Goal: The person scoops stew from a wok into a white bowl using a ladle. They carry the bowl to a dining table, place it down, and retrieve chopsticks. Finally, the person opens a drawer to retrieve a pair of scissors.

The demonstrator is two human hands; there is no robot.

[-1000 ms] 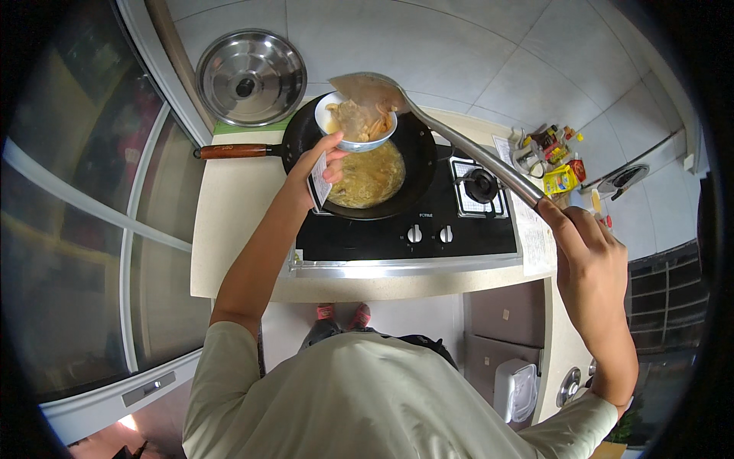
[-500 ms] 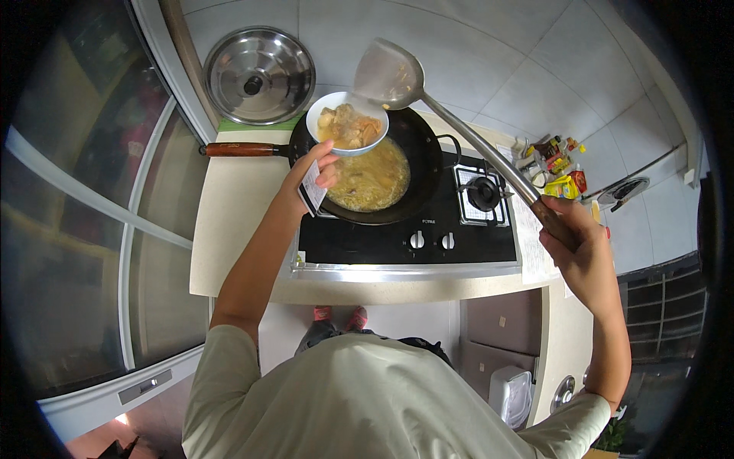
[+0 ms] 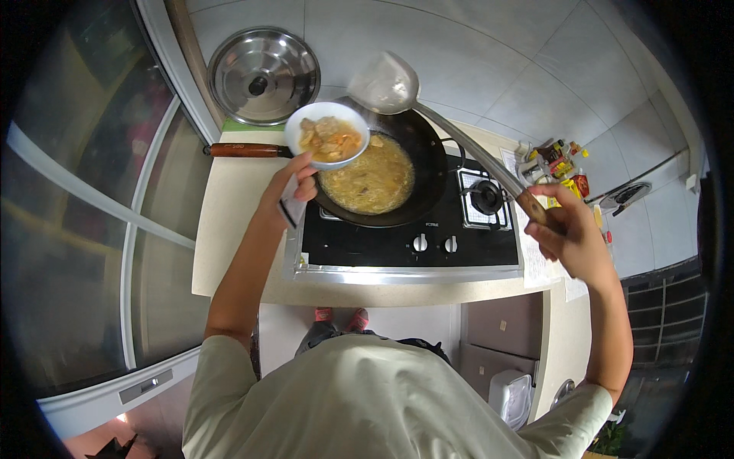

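Since the earlier frames, ladle [image 3: 384,83] has risen clear of the bowl [image 3: 327,134] and now hangs above the far rim of the wok [image 3: 417,149], its cup tipped toward the wall. Right hand [image 3: 569,237] is closed around the ladle's wooden handle end, out over the right edge of the stove [image 3: 405,245]. Bowl has shifted slightly left; it holds chunks of food in orange sauce and sits over the wok's left rim. Left hand [image 3: 287,187] grips the bowl from below, fingers under it and thumb at the near rim.

Wok contains yellowish broth and rests on the left burner, its brown handle [image 3: 245,150] pointing left. Second burner [image 3: 485,196] to the right is bare. Steel lid [image 3: 264,74] lies behind the counter's left end. Packets [image 3: 562,164] stand at the far right of the counter.
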